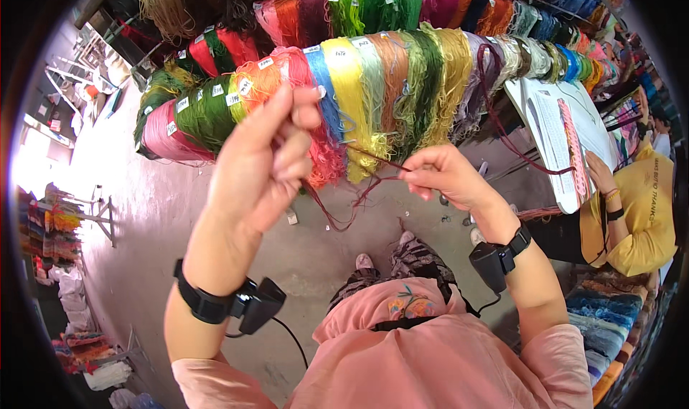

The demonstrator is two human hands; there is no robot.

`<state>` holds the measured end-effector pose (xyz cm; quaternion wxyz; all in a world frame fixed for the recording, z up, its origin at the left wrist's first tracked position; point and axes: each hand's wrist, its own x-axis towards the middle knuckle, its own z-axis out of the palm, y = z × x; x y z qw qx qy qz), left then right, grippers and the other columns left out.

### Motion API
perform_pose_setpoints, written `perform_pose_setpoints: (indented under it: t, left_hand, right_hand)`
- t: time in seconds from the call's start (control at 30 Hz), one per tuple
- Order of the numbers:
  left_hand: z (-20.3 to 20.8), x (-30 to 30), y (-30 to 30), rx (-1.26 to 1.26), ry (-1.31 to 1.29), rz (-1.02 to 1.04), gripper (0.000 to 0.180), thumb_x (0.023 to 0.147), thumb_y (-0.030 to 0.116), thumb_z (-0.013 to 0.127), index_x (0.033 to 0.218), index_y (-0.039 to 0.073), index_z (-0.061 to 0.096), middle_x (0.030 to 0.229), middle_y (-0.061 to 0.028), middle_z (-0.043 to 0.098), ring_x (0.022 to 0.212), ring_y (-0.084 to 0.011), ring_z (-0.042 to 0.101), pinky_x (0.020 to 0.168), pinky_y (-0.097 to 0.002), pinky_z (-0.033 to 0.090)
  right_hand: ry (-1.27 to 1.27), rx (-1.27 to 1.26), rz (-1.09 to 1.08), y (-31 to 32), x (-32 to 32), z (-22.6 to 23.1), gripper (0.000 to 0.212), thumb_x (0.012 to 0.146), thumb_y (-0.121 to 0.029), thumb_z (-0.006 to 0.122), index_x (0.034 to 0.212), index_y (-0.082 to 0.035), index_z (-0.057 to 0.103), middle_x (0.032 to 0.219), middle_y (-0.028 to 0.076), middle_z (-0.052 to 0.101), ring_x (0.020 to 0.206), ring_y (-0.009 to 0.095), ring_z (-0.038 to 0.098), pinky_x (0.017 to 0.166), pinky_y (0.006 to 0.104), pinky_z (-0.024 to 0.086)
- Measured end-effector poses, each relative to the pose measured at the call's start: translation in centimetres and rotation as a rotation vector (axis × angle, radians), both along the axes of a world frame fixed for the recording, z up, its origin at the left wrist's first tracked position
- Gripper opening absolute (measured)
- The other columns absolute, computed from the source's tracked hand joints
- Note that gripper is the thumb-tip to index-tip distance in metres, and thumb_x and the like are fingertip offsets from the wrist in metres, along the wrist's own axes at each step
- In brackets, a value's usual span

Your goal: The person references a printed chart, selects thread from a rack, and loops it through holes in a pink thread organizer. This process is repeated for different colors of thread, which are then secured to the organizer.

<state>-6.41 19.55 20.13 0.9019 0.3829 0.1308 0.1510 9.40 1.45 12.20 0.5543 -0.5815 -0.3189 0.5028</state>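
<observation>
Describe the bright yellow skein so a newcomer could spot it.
Find the front row of skeins. Just right of the left hand, the yellow skein hangs between a blue skein and a pale green skein. Its lemon colour is brighter than the gold skein farther right.

Bare left forearm [231,244] raised steeply, left hand [269,147] higher, its fingers [293,151] curled inward, bare right forearm [535,287] angled inward, right hand [451,176] lower, thumb and index fingertips [415,175] pinched together
</observation>
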Motion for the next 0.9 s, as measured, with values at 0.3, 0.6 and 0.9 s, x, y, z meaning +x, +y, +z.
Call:
perform_pose_setpoints:
  t: [0.3, 0.6, 0.9]
  left_hand:
    - [6.5, 3.6, -2.7, 0.422, -0.067, -0.004, 0.017, 0.084, 0.023, 0.048, 0.088, 0.008, 0.055, 0.075, 0.0022, 0.057, 0.068, -0.0056, 0.049, 0.06, -0.0201, 0.036]
    - [9.9, 6.0, -6.0, 0.343, -0.026, 0.119, 0.019, 0.087, 0.021, 0.041, 0.079, 0.006, 0.049, 0.057, 0.0024, 0.047, 0.057, -0.0115, 0.048, 0.058, -0.0245, 0.043]
    - [13.1, 5.6, -6.9, 0.35, -0.03, -0.141, 0.019, 0.087, 0.019, 0.04, 0.083, 0.003, 0.05, 0.054, 0.0051, 0.041, 0.048, -0.005, 0.04, 0.044, -0.0183, 0.035]
  right_hand:
    - [0.135, -0.109, -0.134, -6.1, 2.0, -8.8, 0.016, 0.078, -0.011, 0.055, 0.085, 0.002, 0.058, 0.068, 0.005, 0.06, 0.05, 0.006, 0.052, 0.045, 0.0164, 0.04]
    - [-0.009, -0.169, -0.106, -7.1, 1.8, -13.8, 0.013, 0.077, -0.012, 0.055, 0.075, 0.0, 0.061, 0.06, 0.004, 0.059, 0.047, 0.006, 0.051, 0.042, 0.0184, 0.039]
    - [-0.305, -0.395, -0.063, -7.3, 1.0, -18.8, 0.009, 0.072, -0.007, 0.055, 0.074, 0.001, 0.059, 0.06, 0.006, 0.058, 0.045, 0.012, 0.055, 0.04, 0.0239, 0.043]
